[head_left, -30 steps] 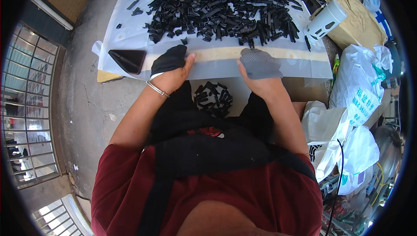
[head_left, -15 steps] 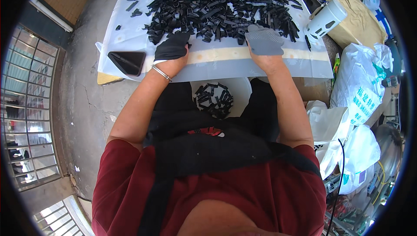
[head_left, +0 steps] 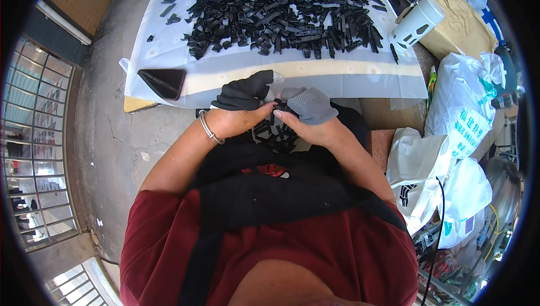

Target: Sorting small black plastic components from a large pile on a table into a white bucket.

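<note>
My left hand (head_left: 245, 99), in a black glove with the thumb bare, is closed and meets my right hand (head_left: 308, 110) in front of the table edge. The right wears a grey dotted glove, its thumb also bare. Between the thumbs and fingers they pinch a small black plastic part (head_left: 279, 105), mostly hidden by the fingers. Just below, a white bucket holds several black plastic pieces (head_left: 275, 139); the hands cover part of it. Beyond the hands, a large heap of black plastic parts (head_left: 281, 16) is spread over the table.
A dark phone (head_left: 163, 82) lies on the left of the white-covered table (head_left: 332, 83). At the right edge stand a white tumbler (head_left: 417, 21) and a thin black pen-like item (head_left: 394, 54). White sacks (head_left: 458, 106) and bags (head_left: 419, 162) crowd my right side. A barred window (head_left: 39, 137) is at left.
Both hands have drawn back from the near edge of the heap and come together over the bucket. A small black plastic part now shows between their fingers.
</note>
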{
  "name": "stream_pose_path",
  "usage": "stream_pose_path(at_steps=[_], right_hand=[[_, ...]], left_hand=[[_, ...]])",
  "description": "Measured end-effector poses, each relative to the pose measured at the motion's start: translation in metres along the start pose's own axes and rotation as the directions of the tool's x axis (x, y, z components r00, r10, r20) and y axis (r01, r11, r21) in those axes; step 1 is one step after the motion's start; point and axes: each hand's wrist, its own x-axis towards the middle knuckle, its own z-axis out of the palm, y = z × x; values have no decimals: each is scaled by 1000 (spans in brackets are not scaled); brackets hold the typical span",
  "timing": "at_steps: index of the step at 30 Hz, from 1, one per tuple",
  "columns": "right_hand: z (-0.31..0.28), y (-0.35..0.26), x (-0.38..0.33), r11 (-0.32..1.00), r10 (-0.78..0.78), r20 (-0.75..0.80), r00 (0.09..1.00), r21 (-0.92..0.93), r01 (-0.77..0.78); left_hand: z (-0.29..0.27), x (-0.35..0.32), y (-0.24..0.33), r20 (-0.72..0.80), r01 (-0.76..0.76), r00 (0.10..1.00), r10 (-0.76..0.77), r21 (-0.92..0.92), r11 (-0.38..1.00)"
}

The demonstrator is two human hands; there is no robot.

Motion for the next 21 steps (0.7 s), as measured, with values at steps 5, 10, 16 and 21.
stream_pose_path(at_steps=[5,10,16,21], right_hand=[[11,-6,-2,998,14,-227,974,69,2],[16,-18,6,982,-39,-181,983,-191,4],[-2,-13,-1,991,34,-110,993,-123,-48],[-4,-20,-4,960,-11,-124,992,-278,-24]], left_hand=[[33,-12,-38,201,394,917,-344,-588,706],[42,-31,-14,29,285,948,-316,-513,810],[14,-13,0,47,453,873,-486,-449,770],[18,-12,3,-72,289,936,-344,-401,869]])
